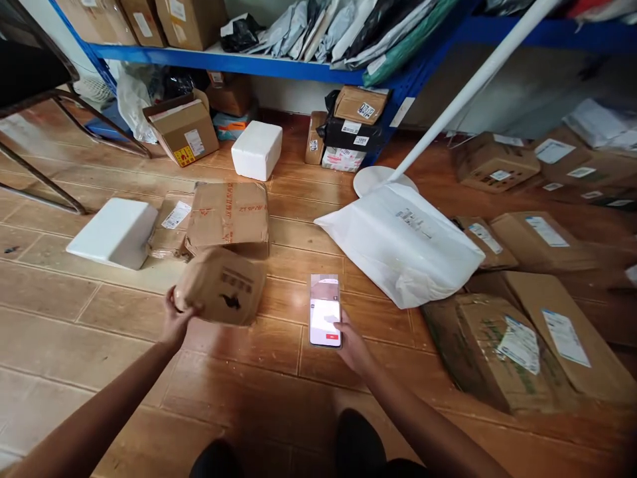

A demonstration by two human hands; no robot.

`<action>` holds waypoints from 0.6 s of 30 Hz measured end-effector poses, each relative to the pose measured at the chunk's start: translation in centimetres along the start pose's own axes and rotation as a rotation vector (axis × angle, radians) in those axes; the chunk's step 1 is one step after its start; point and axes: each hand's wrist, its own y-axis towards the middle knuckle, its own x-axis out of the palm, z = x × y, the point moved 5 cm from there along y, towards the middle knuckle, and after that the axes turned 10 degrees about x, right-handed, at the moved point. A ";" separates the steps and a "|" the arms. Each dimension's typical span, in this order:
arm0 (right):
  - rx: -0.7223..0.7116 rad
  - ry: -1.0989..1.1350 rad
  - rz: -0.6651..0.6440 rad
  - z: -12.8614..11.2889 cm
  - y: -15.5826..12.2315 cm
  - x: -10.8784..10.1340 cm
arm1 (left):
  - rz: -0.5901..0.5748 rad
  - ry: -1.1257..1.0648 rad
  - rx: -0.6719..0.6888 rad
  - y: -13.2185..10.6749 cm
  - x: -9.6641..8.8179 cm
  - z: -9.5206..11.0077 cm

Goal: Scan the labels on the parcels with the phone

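My left hand point(180, 318) grips the left end of a small brown cardboard box point(226, 289), which is tilted and slightly blurred. Dark print and a black bird-like mark show on its side. A larger taped carton point(226, 216) with red lettering stands on the floor just behind it. In my right hand point(351, 342) is a smartphone point(325, 312), held upright with its lit screen towards me and the thumb over the glass. A red button shows low on the screen; its text is too small to read.
White foam boxes point(114, 229) and a flat parcel point(172, 222) lie at the left. A big white bag point(408, 239) rests by a white pole point(462, 99). Labelled cartons point(567, 325) fill the right side. Blue shelving point(213, 61) holding parcels spans the back; a chair point(34, 73) stands far left.
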 end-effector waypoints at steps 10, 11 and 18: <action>-0.030 0.079 0.172 -1.5 -3.3 -8.3 | -1.435 0.341 0.157 -17.4 10.0 -3.8; -0.032 0.085 0.183 -1.6 -3.6 -8.8 | -1.513 0.343 0.148 -18.5 11.1 -4.8; -0.033 0.079 0.217 -2.0 -5.8 -11.4 | -1.745 0.266 0.565 -16.9 16.6 -5.9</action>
